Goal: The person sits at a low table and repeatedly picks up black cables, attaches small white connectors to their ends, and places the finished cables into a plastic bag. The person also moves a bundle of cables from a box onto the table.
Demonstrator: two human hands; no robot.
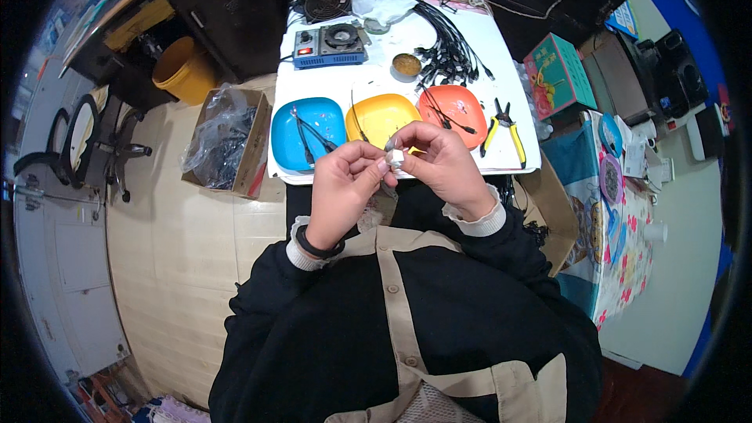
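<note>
Near the table's front edge, my two hands meet fingertip to fingertip. Between them is a small white and silvery piece (395, 157), too small to name. My left hand (345, 182) pinches it from one side, and my right hand (448, 166) pinches it from the other. Just beyond stand a blue bowl (288, 127) with short black cables (313, 139), a yellow bowl (395, 112) with a thin black cable in it, and an orange bowl (464, 102) with black cable ends. My fingers partly cover the yellow bowl.
Yellow-handled pliers (505, 131) lie right of the orange bowl. Farther back are a blue-grey device with a round opening (330, 43), a round tin (406, 67), a bundle of black cables (454, 47) and a small fan (323, 1). A cardboard box (257, 141) stands left.
</note>
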